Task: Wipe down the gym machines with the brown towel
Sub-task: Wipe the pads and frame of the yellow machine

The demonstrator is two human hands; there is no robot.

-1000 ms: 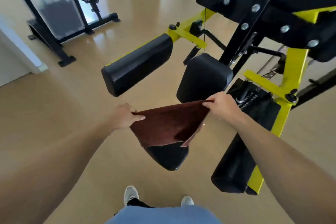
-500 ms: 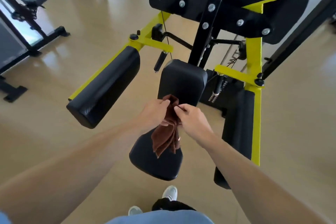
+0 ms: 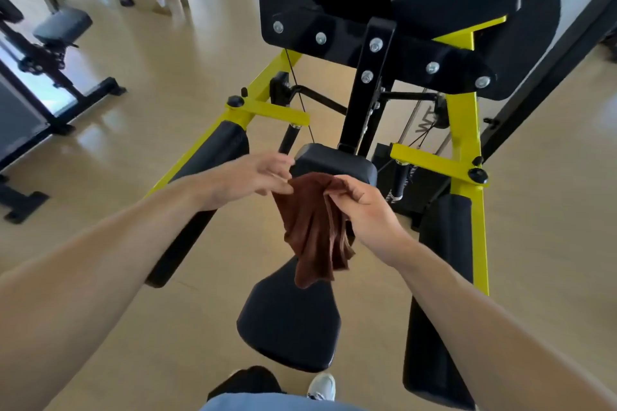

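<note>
Above black padded seat (image 3: 290,320) of yellow-framed gym machine (image 3: 465,143): bunched brown cloth towel (image 3: 314,227) hangs from right hand (image 3: 362,207), pinched at top; left hand (image 3: 247,177) loose-fingered, touching towel edge, probably regathering towel for wiping.

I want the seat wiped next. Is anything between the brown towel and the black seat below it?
Nothing visible. The brown towel hangs from the right hand directly above the black seat, with only open air between them.
</note>
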